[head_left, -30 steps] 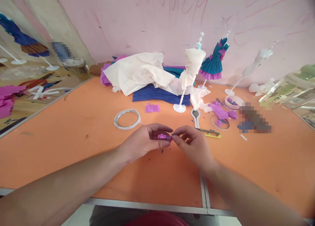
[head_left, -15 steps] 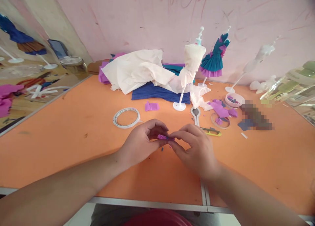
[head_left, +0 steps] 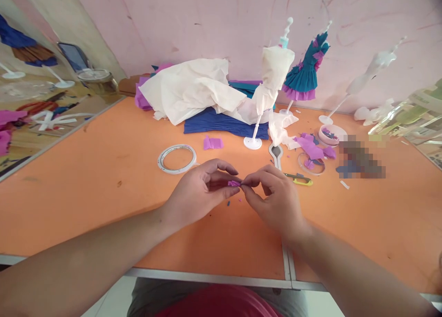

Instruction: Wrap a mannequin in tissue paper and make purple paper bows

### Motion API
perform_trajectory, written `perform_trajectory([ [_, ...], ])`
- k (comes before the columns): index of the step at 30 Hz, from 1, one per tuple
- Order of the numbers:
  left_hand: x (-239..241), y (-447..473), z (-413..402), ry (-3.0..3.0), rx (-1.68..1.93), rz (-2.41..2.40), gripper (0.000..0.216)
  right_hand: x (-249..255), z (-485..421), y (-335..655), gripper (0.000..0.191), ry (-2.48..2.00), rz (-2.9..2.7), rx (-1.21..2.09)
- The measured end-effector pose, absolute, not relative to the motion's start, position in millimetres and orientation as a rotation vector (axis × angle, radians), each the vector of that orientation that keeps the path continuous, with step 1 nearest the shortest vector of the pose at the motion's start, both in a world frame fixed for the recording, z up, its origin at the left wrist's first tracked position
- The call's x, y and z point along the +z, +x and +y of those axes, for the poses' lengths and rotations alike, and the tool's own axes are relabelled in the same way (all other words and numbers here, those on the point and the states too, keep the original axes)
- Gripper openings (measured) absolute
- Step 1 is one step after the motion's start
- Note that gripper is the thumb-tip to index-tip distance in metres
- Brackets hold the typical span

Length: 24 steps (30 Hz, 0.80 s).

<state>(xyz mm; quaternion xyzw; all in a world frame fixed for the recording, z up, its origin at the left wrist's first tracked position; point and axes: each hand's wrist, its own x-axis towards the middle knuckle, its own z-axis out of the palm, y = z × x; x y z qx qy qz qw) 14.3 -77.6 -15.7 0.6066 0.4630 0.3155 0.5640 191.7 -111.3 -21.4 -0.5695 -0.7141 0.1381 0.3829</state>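
Note:
Both my hands meet over the orange table (head_left: 103, 183), pinching a small folded scrap of purple crepe paper (head_left: 234, 183). My left hand (head_left: 202, 193) curls around it from the left, thumb and fingers closed on the scrap. From the right, my right hand (head_left: 276, 202) grips the same scrap's end with its fingertips. A few tiny paper bits lie on the table just below the hands.
A tape ring (head_left: 177, 158) lies left of the hands. Behind are a purple paper piece (head_left: 213, 143), a yellow-handled snipper (head_left: 300, 179), a white mannequin stand (head_left: 267, 84), a teal paper dress (head_left: 305, 75), piled white and blue paper (head_left: 193, 94), and a small dish (head_left: 331, 135).
The hands stayed together on the purple scrap, shifting slightly up the picture. The right fingers re-gripped the scrap's end. The view tilted down a little.

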Motion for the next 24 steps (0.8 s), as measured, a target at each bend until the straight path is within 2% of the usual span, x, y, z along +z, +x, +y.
perform_trajectory([
  [5, -12.6, 13.9, -80.4, 1.455, 0.784, 1.17, 0.03, -22.0, -113.8, 189.0, 0.007, -1.401, -1.862, 0.24],
  [13, -12.4, 11.3, -81.0, 1.181, 0.778, 1.012, 0.037, -26.9, -115.6, 203.1, 0.02, -1.128, -2.128, -0.263],
  [18, -17.6, 7.5, -75.4, 0.971, 0.821, 0.881, 0.036, -26.7, -116.9, 209.8, 0.031, -1.145, -2.262, -0.271],
  [24, -18.6, 2.9, -72.4, 1.01, 0.76, 0.879, 0.039, -24.1, -117.5, 208.0, 0.027, -1.185, -2.276, -0.217],
])
